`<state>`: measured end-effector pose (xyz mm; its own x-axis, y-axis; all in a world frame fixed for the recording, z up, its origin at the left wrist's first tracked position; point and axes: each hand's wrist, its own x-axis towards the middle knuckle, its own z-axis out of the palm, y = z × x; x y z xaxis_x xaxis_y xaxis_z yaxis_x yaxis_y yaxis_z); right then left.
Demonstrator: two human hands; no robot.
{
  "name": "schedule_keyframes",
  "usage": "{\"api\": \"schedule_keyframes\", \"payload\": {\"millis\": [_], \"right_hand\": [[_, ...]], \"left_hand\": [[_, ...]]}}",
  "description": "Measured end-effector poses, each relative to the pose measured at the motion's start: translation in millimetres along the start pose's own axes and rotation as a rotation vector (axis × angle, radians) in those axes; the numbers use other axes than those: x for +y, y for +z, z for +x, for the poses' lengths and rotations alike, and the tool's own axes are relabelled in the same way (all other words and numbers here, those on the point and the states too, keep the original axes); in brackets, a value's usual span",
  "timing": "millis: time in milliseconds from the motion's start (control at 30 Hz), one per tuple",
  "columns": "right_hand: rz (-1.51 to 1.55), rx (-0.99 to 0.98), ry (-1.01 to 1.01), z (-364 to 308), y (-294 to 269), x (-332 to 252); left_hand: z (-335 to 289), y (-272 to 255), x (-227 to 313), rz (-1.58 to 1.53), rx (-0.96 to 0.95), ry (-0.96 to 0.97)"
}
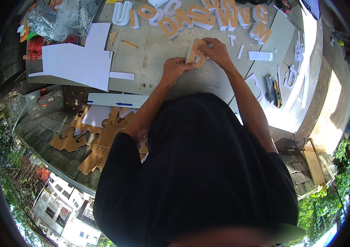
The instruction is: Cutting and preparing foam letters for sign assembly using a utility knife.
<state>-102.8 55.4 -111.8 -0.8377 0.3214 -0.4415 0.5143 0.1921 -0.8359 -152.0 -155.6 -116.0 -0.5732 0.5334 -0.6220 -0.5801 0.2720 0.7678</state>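
Over the table (pixel 154 78), a letter-shaped block (pixel 194 54) with a tan face and white sides is held between my two hands. My left hand (pixel 175 69) pinches its lower left edge with thumb and fingers. At its upper right, my right hand (pixel 217 52) grips it, fingers curled over the side. Beyond them, several similar letter blocks (pixel 201 16) stand and lie in a cluster, some tan-faced and some white. A pencil (pixel 130 43) lies to the left of my hands. Thin white offcuts (pixel 261 55) are scattered to the right.
White sheet board (pixel 76 59) covers the left of the table, below clear plastic bags (pixel 55 18) and red cord (pixel 36 47). Utility knives (pixel 277 92) lie at the right. Tan cut-out scraps (pixel 101 140) sit below the table's near left edge. A chair (pixel 312 162) stands at the lower right.
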Motion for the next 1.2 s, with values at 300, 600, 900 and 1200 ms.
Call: {"api": "schedule_keyframes", "payload": {"millis": [300,600,900,1200], "right_hand": [[-0.185,0.480,-0.241,-29.9,2.4,32.3],[-0.329,1.002,0.149,-163.9,-67.4,121.7],[-0.672,1.143,0.341,-213.2,-154.6,197.0],[-0.627,1.007,0.163,-178.9,-175.8,168.7]], "left_hand": [[7.2,-5.6,-0.4,-0.008,-0.094,-0.074],[12.5,-9.2,12.8,0.095,-0.073,-0.089],[14.5,-10.7,25.4,0.526,-0.079,-0.072],[15.2,-12.7,27.6,0.831,-0.097,-0.020]]}}
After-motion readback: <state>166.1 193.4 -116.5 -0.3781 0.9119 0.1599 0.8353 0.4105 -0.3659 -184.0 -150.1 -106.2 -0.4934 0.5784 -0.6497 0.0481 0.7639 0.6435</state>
